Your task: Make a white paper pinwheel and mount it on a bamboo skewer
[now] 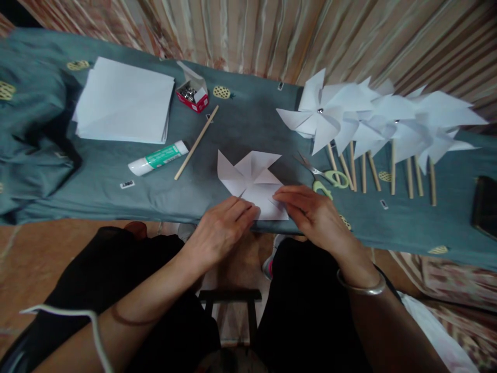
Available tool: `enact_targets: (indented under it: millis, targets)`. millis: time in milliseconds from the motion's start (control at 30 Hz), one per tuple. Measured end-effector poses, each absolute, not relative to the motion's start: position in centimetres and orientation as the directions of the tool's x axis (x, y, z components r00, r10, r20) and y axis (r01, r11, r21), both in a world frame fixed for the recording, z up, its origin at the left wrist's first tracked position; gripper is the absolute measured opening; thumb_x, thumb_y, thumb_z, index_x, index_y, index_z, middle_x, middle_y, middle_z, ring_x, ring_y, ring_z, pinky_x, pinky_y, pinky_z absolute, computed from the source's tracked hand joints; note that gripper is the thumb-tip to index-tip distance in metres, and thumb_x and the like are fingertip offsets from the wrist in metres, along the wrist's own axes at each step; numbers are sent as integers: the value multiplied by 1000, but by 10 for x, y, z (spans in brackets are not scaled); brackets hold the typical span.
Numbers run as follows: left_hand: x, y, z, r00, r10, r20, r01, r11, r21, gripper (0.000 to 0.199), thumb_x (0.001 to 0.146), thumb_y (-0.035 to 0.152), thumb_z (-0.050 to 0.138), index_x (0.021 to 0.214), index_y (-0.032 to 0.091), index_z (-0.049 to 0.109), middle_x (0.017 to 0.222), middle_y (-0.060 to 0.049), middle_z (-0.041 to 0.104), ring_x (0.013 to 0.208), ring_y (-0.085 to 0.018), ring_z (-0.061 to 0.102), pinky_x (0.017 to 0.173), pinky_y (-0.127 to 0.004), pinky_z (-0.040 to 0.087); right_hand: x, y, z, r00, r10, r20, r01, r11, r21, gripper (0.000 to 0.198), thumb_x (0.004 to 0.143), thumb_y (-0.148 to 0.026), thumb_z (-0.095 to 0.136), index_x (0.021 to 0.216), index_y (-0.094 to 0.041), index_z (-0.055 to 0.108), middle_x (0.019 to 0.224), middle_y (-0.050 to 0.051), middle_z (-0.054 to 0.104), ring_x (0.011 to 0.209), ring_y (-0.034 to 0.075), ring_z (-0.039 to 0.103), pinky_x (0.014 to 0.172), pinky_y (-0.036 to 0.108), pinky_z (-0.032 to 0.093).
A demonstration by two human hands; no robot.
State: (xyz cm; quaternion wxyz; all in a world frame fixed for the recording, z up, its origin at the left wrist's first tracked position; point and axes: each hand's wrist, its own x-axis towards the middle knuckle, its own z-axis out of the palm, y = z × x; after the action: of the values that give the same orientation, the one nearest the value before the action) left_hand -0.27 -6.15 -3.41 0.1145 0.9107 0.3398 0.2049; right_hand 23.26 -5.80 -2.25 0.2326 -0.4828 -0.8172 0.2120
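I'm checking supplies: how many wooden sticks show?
10: one loose stick beside the glue, nine sticks jutting from under the pinwheels. Others may be hidden.

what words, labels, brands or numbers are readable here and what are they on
No text reads clearly.
Glue stick: pale print on its green label, too blurred to read.
Red box: marks too small to read.
Tablecloth: small printed tags, too small to read reliably.

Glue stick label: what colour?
Green with white print on the label; shows in the head view.
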Motion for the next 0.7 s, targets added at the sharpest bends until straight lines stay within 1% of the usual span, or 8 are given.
enact_targets:
  millis: [200,300,467,533,633,700]
  targets:
    - [-4,-63,-34,668,662,339,567,-748,344,24,95,12,50,118,9,56,98,-9,69,87,-19,62,75,-30,57,236,-56,-26,-358,920,159,643,366,-673,29,92,-13,50,109,-22,71,112,7,74,107,20,69,96,40,56]
    - [-6,-63,-34,664,676,320,568,-734,372,29,96,12,46,124,9,52,97,-9,68,88,-19,63,74,-31,57,232,-56,-26,-295,945,145,603,301,-739,25,90,-17,56,108,-26,72,109,4,75,103,20,71,93,39,57]
    - [-6,-65,-33,675,683,279,573,-723,386,28,98,16,43,125,11,50,96,-9,68,89,-20,62,74,-32,57,219,-55,-25,-218,965,144,507,238,-828,13,88,-23,64,96,-26,74,99,2,76,94,19,71,87,37,58]
    - [-6,-65,-34,667,692,277,583,-716,384,32,98,15,43,130,11,45,96,-8,67,88,-19,62,75,-32,57,213,-55,-25,-186,973,134,521,214,-826,13,89,-24,63,96,-25,74,95,2,76,90,19,71,82,36,58]
    - [-7,-67,-32,677,694,245,585,-710,393,43,98,12,42,140,12,35,94,-5,66,87,-18,61,76,-31,57,206,-56,-27,-149,979,135,596,198,-778,17,89,-25,63,103,-22,71,92,4,75,81,18,70,75,33,58]
    - [-7,-67,-31,706,675,217,569,-722,394,42,98,12,41,140,13,38,97,-6,66,90,-19,60,80,-32,56,202,-56,-28,-155,974,166,648,227,-727,21,89,-24,63,108,-21,69,92,4,74,80,18,69,75,34,57]
